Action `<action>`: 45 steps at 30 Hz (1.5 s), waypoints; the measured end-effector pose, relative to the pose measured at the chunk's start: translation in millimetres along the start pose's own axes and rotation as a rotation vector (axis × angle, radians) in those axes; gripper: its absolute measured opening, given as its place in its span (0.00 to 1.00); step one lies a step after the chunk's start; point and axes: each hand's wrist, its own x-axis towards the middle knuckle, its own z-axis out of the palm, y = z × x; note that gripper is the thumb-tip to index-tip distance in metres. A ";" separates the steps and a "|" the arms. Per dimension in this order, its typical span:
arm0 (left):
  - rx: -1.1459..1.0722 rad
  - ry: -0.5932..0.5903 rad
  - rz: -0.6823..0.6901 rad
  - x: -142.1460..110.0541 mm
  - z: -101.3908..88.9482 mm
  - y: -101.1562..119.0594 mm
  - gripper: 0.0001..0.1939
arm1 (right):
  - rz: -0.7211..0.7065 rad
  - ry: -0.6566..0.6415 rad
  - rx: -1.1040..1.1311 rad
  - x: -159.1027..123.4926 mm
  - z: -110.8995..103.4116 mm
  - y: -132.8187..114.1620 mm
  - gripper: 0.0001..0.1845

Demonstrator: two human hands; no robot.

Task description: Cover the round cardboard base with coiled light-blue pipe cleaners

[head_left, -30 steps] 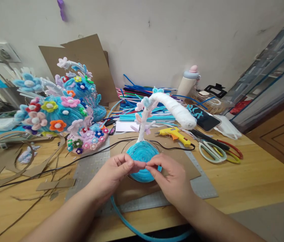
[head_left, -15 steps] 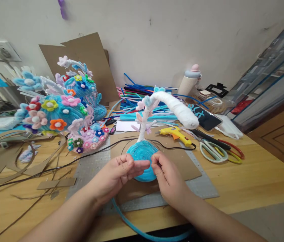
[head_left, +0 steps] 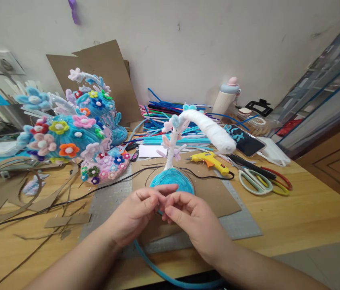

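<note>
Base coiled in blue, white stem arching above, pastel flowers, hands touching, their hold unclear

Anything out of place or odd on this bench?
Mostly just untidy: cut cardboard scraps lie scattered at left, and a black cord trails across the table and behind the blue coiled base, a possible snag.
</note>
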 end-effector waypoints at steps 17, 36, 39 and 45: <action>1.197 0.096 0.955 1.9 -11.5 5.6 0.09 | 0.324 -0.076 0.797 -2.0 -7.0 7.3 0.09; 1.832 0.900 0.575 -64.2 -64.4 25.6 0.21 | 0.107 -0.156 -0.274 -39.4 -48.5 11.8 0.10; 1.924 0.830 0.512 -66.4 -74.2 16.7 0.26 | 0.037 -0.352 -0.586 -46.5 -36.8 10.3 0.16; 1.802 0.128 0.390 -28.5 -51.9 13.7 0.24 | -0.380 -0.667 -1.180 -43.5 -10.6 31.1 0.24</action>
